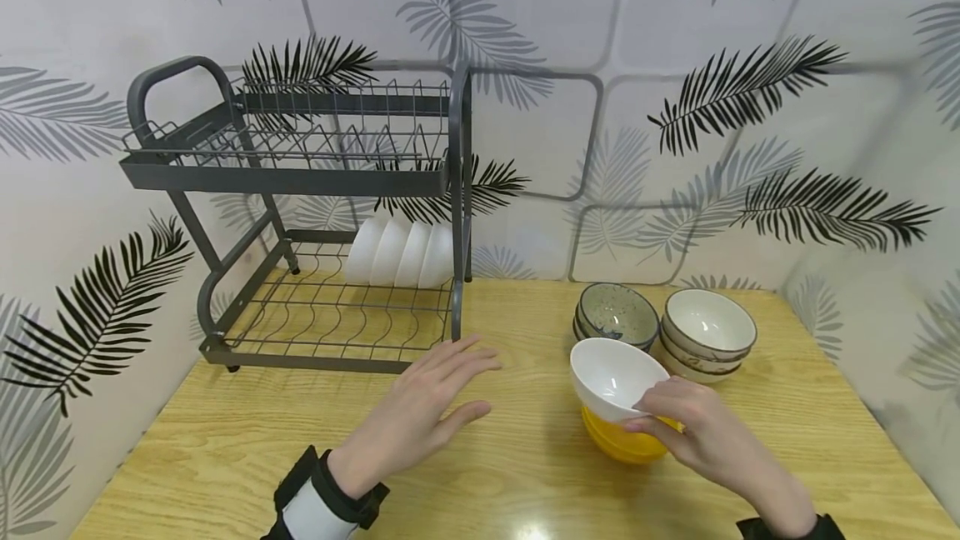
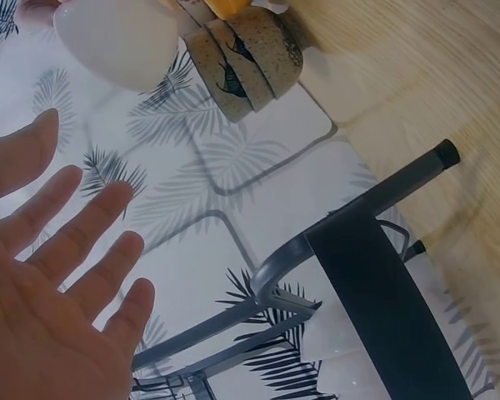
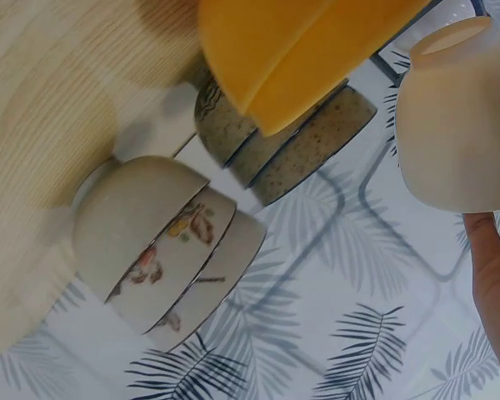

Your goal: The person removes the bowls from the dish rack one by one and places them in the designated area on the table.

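Observation:
My right hand (image 1: pixel 686 423) pinches the near rim of a white bowl (image 1: pixel 611 373), which is tilted above a stack of yellow bowls (image 1: pixel 626 442). In the right wrist view the white bowl (image 3: pixel 458 125) shows its foot and side, with my fingers (image 3: pixel 496 283) at its rim. My left hand (image 1: pixel 420 407) is in the air in front of the dish rack (image 1: pixel 300 363), its fingers spread and holding nothing. Several white bowls (image 1: pixel 401 255) stand on edge in a row on the rack's lower shelf, at its right end.
Behind the yellow stack stand speckled grey-green bowls (image 1: pixel 618 312) and, to their right, cream bowls (image 1: pixel 708 327) with a floral pattern, both stacked. The rack's upper shelf (image 1: pixel 292 177) overhangs the lower one. A leaf-patterned wall (image 1: pixel 525 7) closes off the back of the wooden table (image 1: pixel 517 473).

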{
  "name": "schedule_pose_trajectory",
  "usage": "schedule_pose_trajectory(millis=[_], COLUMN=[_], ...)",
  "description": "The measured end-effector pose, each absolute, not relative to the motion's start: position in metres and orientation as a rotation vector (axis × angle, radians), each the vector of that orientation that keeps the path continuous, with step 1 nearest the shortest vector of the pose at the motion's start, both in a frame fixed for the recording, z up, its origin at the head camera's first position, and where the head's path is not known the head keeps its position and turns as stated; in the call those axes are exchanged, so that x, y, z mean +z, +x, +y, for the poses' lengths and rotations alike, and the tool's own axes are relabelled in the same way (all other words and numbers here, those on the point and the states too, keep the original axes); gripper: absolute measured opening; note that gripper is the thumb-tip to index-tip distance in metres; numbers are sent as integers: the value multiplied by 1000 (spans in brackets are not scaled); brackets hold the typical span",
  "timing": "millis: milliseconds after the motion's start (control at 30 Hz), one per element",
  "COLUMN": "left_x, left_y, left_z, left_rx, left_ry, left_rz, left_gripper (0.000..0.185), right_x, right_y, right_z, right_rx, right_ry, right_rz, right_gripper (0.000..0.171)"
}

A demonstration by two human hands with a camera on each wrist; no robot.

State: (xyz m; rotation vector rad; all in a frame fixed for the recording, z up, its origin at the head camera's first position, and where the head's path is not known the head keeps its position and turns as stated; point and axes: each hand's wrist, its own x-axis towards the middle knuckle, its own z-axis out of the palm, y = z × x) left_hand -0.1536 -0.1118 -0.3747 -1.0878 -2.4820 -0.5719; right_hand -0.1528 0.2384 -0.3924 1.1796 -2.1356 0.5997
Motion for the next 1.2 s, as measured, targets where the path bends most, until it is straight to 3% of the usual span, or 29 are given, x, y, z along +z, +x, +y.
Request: schedule_pose_trajectory(millis=[333, 567, 800, 1200], left_x=[-377, -380, -381, -383], left_y=[-156, -157, -157, -158], left_z=[-122, -127, -133, -137], left_rx=[-594, -579, -579, -575], left_ry=[-1032, -1004, -975, -958], left_rz=[-2515, -2525, -2539, -2552], left_gripper=[47, 45, 46, 47], right_x=[-398, -399, -406, -421], right_y=[-150, -143, -139, -131], right_z=[266, 287, 304, 324], right_rx=[650, 645, 599, 538], right_ry=[1099, 1011, 911, 799], right_rz=[-2122, -2207, -2205, -2286], right_gripper=[32, 12, 26, 19])
